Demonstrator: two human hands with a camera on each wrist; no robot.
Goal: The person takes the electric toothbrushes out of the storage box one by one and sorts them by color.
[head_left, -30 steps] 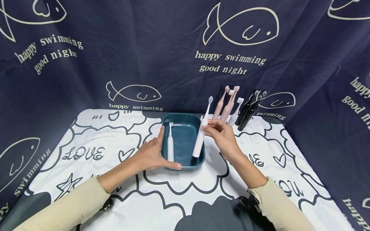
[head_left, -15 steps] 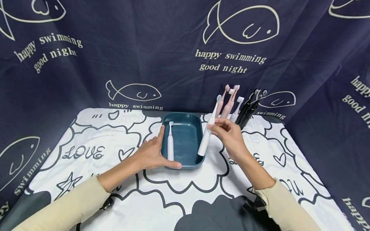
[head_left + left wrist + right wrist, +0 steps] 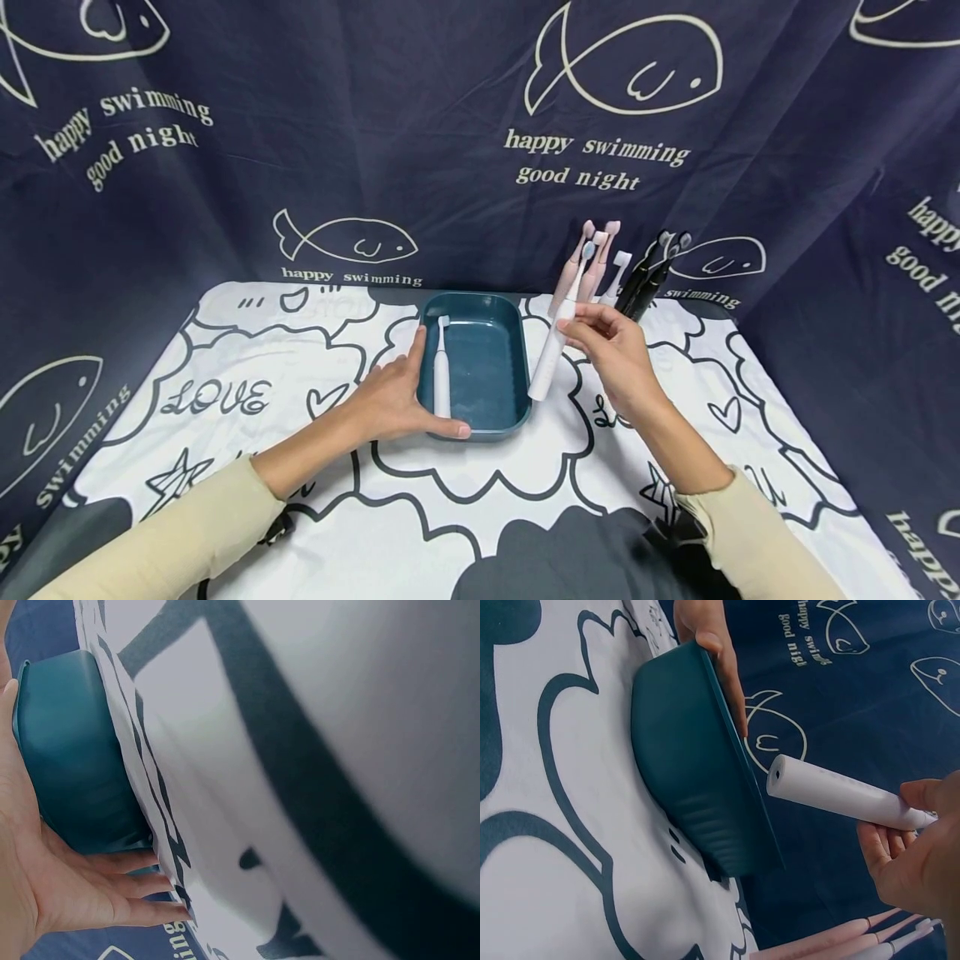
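My right hand (image 3: 622, 354) pinches a white electric toothbrush (image 3: 550, 360) by its upper handle, thumb on one side and fingers on the other. The brush tilts head-up, off the table, by the right rim of a dark teal tray (image 3: 483, 379). Its handle end shows plainly in the right wrist view, above the tray rim. Another white electric toothbrush (image 3: 442, 379) lies along the left inside of the tray. My left hand (image 3: 392, 402) rests against the tray's near-left corner, thumb over the near rim and straight fingers along the left wall (image 3: 82, 757).
Behind my right hand, several pink electric toothbrushes (image 3: 597, 271), a white one (image 3: 614, 283) and black ones (image 3: 645, 287) lean at the table's back edge against a dark blue fabric wall (image 3: 480, 150). A black-and-white printed cloth (image 3: 480, 517) covers the table.
My right hand has carried the white toothbrush rightward, from over the tray's right side to just past its right rim. The left hand and the tray have stayed put.
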